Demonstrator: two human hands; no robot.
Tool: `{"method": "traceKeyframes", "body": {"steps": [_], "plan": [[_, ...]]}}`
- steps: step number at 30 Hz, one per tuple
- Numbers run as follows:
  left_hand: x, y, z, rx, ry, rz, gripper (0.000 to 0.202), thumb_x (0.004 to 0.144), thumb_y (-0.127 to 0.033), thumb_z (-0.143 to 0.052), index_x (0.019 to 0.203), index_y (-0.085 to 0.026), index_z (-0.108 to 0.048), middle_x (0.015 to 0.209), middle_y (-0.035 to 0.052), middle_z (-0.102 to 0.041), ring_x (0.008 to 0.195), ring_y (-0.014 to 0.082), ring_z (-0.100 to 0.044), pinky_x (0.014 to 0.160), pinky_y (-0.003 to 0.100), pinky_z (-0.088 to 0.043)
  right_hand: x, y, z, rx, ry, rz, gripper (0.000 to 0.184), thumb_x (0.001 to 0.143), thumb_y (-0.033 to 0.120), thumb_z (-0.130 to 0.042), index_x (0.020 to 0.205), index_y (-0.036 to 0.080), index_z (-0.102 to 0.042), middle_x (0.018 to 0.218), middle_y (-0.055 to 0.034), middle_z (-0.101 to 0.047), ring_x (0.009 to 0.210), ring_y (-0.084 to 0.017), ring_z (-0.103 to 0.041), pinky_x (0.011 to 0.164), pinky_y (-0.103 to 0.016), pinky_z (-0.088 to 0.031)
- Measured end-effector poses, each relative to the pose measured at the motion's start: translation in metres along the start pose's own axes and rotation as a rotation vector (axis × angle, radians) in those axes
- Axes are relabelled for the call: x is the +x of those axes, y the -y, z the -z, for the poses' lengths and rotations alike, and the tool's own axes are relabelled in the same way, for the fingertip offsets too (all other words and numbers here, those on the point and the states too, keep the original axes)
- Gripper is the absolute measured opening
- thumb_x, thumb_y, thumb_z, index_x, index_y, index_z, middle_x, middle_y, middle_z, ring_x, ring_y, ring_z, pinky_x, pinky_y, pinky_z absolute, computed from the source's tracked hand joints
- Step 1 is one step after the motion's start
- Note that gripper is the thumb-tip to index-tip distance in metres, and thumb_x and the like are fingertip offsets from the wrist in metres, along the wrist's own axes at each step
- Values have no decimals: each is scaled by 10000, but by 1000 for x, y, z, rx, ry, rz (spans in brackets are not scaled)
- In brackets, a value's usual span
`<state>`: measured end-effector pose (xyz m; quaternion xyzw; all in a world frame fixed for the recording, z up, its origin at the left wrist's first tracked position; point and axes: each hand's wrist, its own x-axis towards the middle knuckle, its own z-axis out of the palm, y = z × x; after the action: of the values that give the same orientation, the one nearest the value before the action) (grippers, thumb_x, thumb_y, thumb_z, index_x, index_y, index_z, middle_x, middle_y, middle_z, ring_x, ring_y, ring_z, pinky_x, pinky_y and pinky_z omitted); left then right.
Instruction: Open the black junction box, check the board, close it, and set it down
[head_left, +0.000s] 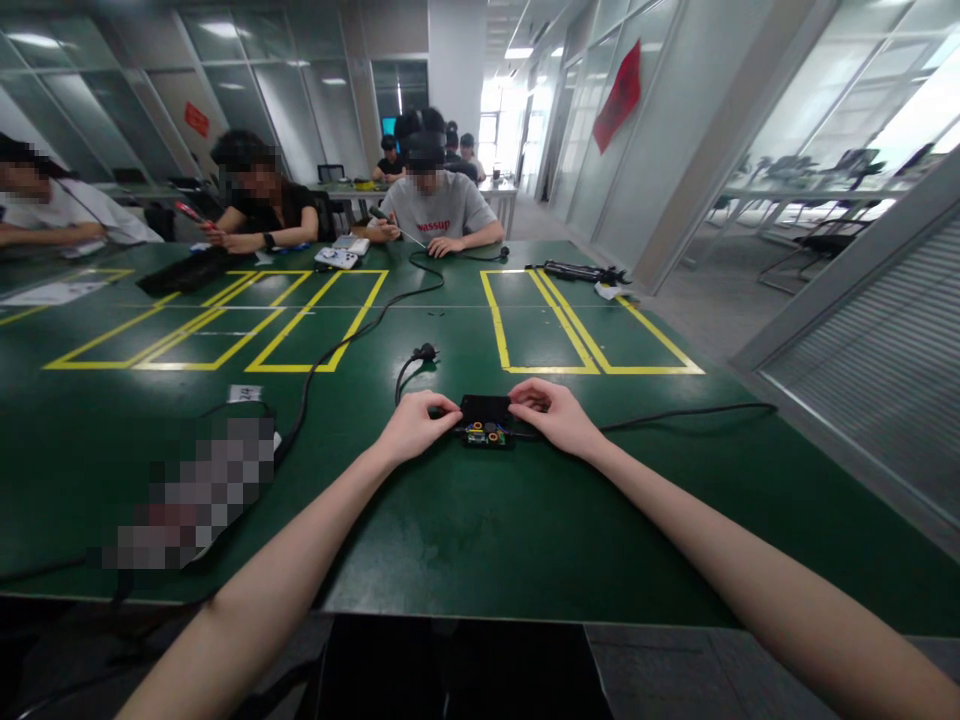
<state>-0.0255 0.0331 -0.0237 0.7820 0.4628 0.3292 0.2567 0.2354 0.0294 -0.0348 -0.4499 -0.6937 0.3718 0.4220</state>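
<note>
A small black adapter case lies on the green table in front of me, its circuit board with coils and coloured wires exposed on the near side. Over its far part is a flat black cover. The thumb and fingers of my left hand pinch the cover's left edge. At the right edge, my right hand has its thumb and curled fingers closed on the cover. A black cord runs off to the right from the case. The undersides of the cover and case are hidden.
A power plug lies just beyond my left hand. To the left, a long cord leads to a blurred-out object. Yellow tape marks the table. Across it, a person holds a screwdriver; more people sit at left.
</note>
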Motion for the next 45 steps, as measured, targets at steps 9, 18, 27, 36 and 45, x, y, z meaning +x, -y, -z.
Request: {"method": "traceKeyframes", "body": {"steps": [9, 18, 27, 36, 45], "plan": [[0, -8, 3, -90, 8, 39, 133, 814, -260, -692, 802, -165, -784, 695, 3, -717, 667, 149, -618, 663, 257, -476, -3, 1, 1, 128, 18, -48, 359, 775, 383, -763, 1075, 189, -732, 1002, -71, -762, 739, -191, -756, 744, -345, -640], [0, -7, 1, -184, 66, 75, 169, 801, -307, -644, 763, -161, -720, 738, 22, -721, 678, 157, -624, 655, 261, -492, -6, 5, 3, 85, 54, -47, 349, 772, 389, -765, 1051, 179, -742, 986, -79, -775, 790, -204, -757, 741, -349, -633], [1, -10, 3, -161, 78, 86, 298, 861, -349, -544, 724, -155, -724, 676, 16, -680, 639, 145, -572, 612, 250, -427, -10, 13, 6, 56, 113, 4, 292, 780, 405, -764, 974, 187, -747, 883, -57, -775, 795, -203, -747, 790, -371, -627], [-2, -11, 1, -147, 80, 69, 346, 858, -446, -608, 703, -155, -713, 648, 6, -643, 614, 136, -531, 584, 247, -395, -11, 13, 8, 26, 125, 51, 276, 789, 433, -767, 930, 196, -761, 914, -62, -779, 822, -211, -742, 807, -377, -611], [-6, -16, -4, -16, 78, -34, 178, 878, -313, -607, 871, -172, -715, 758, 8, -686, 659, 136, -570, 621, 254, -437, -13, 23, 5, -222, 235, 143, 272, 865, 416, -699, 1031, 213, -773, 952, -60, -754, 880, -216, -675, 818, -368, -531]]}}
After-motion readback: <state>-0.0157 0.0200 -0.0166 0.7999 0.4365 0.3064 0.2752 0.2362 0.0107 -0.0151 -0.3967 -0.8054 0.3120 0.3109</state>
